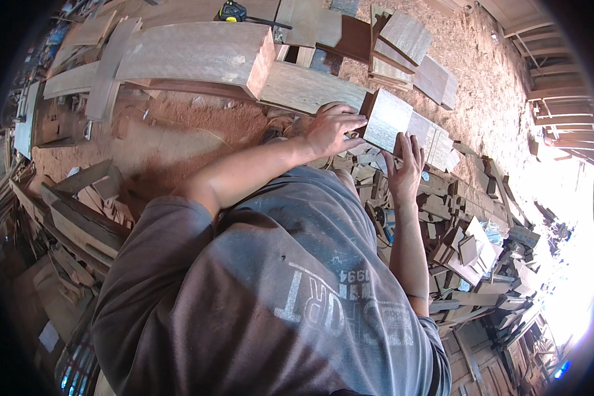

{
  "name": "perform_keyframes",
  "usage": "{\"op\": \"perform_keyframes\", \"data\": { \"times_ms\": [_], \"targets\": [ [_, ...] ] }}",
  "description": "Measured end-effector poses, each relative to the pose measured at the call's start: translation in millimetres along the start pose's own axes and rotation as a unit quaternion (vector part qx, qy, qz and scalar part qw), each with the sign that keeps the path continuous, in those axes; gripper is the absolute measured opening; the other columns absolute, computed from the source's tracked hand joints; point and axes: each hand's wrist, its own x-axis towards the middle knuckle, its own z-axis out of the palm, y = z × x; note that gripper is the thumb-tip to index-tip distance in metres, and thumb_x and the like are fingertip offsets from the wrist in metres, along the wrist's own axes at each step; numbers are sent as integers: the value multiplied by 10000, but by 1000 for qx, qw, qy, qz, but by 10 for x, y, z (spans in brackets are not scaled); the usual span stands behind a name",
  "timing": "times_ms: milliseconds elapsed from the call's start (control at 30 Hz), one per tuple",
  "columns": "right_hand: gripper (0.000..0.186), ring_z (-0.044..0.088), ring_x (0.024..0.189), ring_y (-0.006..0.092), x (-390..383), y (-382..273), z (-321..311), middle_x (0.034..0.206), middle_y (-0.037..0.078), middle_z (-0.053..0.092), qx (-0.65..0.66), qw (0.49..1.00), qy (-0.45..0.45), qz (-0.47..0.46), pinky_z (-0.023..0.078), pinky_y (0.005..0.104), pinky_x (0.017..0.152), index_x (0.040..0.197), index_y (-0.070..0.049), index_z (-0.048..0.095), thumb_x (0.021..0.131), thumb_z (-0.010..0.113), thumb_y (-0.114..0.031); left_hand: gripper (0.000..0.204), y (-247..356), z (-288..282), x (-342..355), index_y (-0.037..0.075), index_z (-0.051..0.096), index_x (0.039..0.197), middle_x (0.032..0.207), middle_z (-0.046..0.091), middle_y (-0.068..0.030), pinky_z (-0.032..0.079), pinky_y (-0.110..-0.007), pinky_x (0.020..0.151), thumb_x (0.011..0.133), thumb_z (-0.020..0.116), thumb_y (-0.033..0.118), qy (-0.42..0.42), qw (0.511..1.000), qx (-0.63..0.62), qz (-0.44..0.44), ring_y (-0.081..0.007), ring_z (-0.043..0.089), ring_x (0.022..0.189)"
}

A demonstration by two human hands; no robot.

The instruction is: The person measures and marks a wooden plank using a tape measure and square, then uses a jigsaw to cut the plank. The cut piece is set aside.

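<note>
A small pale wooden board (389,116) with a darker left end lies over a long plank (303,89) near the upper middle. My left hand (334,130) grips it at the dark left end, fingers bent, with the thumb low. My right hand (406,166) holds its lower right edge with fingertips, the thumb on the near side. More narrow pale pieces (435,145) continue to the right of the held board, partly behind my right fingers.
A long board (185,59) and a black-and-yellow tape measure (232,12) are at the upper left, stacked panels (402,39) at the top. Offcuts (472,254) heap at the right. Curved timber pieces (79,218) lie left of my body, over reddish dirt ground (152,152).
</note>
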Motion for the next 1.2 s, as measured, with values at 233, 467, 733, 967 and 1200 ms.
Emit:
{"op": "perform_keyframes", "data": {
  "times_ms": [233, 467, 733, 967, 1200],
  "targets": [
    [625, 508, 1534, 394, 18, 9, -31, 1521, 200, 674, 17, 1000, 7, 13, 319, 561, 1294, 1503, -63, 660, 951, 868, -272, 468, -20, 21, -25, 123, 852, 1238, 1304, 811, -9, 434, -455, 1217, 897, 879, 441, 11, 1000, 13, 6, -225, 662, 1311],
    [628, 518, 1506, 396, 19, 55, -28, 1490, 188, 699, 35, 999, 12, 28, 336, 540, 1275, 1483, -87, 691, 928, 891, -302, 447, -17, 34, -24, 128, 859, 1219, 1280, 816, -21, 434, -461, 1208, 884, 889, 423, 10, 1000, 3, -7, -231, 666, 1309],
    [622, 532, 1488, 380, 8, 84, -19, 1443, 196, 717, 25, 999, 21, 15, 343, 538, 1266, 1484, -102, 697, 928, 893, -302, 392, -33, 67, -22, 146, 867, 1194, 1208, 820, -17, 448, -441, 1174, 868, 899, 362, 23, 1000, -17, -8, -212, 690, 1252],
    [631, 517, 1503, 363, 9, 50, -35, 1507, 194, 660, 11, 1000, 10, 25, 383, 526, 1258, 1510, -143, 683, 939, 894, -309, 371, -35, 72, -20, 144, 869, 1172, 1189, 821, -23, 463, -433, 1157, 865, 901, 349, 23, 1000, -15, -5, -206, 701, 1230],
    [653, 536, 1486, 364, 9, 86, -42, 1467, 170, 710, -10, 1000, 11, -3, 332, 543, 1275, 1501, -102, 681, 925, 897, -322, 379, -38, 69, -5, 137, 868, 1168, 1170, 828, -21, 475, -437, 1155, 854, 907, 345, 22, 999, -29, -7, -205, 709, 1218]
  ]
}}
